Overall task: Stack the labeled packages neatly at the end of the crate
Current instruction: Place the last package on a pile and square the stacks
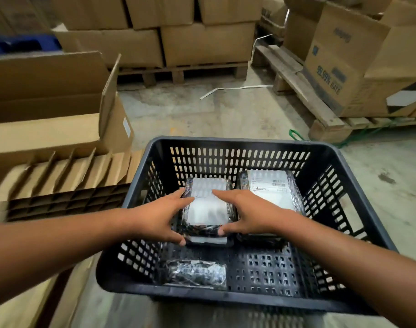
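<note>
Both hands, left hand [157, 218] and right hand [247, 215], are gripping a plastic-wrapped, white-labeled package [208, 204] with spread fingers, inside the black perforated plastic crate [237, 144].

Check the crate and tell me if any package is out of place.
One is: a dark wrapped package lies alone at the near end of the black crate, apart from the labeled packages at the far end, where both hands grip one beside another.
</note>
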`<state>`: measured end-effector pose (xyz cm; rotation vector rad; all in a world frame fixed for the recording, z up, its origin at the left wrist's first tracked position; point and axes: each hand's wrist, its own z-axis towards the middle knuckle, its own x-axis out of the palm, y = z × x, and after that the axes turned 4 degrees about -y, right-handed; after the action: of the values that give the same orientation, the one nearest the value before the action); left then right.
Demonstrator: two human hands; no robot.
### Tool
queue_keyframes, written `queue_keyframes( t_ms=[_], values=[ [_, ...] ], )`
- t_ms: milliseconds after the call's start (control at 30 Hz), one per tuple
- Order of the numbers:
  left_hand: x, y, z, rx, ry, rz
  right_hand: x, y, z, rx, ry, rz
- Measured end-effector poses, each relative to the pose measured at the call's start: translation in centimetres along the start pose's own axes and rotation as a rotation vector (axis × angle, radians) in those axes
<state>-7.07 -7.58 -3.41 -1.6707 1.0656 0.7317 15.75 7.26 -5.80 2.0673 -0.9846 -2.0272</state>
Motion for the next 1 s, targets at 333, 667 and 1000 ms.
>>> queue_keyframes(
  t_ms=[333, 667, 1000],
  values=[
    [3.6, -0.9, -3.4, -0.01, 0.245, 0.038, 4.3, 2.0, -2.0, 0.014, 0.352, 0.256],
    [4.2, -0.3, -2.4, 0.008, 0.178, 0.079, 3.0, 0.0, -1.7, 0.084, 0.234, 0.504],
    [4.1, -0.2, -1.8, -0.079, 0.171, 0.082, 2.8, 0.4, -1.3, 0.117, 0.198, 0.522]
  ],
)
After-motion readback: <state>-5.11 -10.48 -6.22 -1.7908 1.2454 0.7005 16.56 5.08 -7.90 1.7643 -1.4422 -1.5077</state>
